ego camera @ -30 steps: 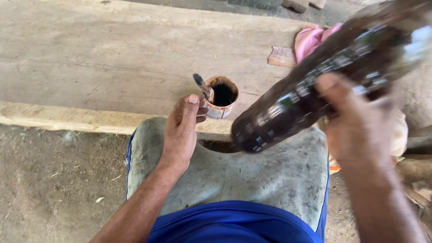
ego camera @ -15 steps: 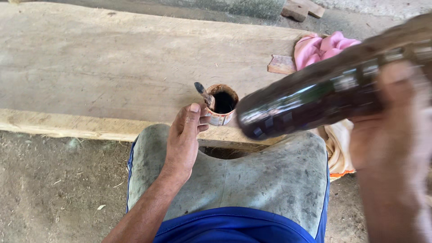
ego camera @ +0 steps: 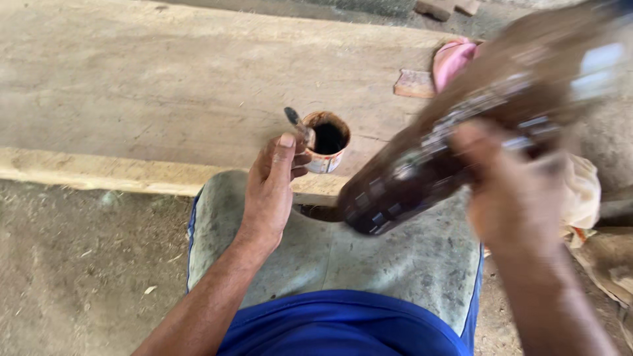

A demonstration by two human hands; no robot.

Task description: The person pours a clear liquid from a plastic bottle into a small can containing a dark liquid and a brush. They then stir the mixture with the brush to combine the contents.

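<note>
Your left hand wraps its fingers around a small round rust-stained tin of dark liquid, which stands on the pale wooden bench just past your fingertips. Your right hand is clamped on a large dark plastic bottle, tilted with its lower end near the tin. A brush handle sticks out of the tin.
</note>
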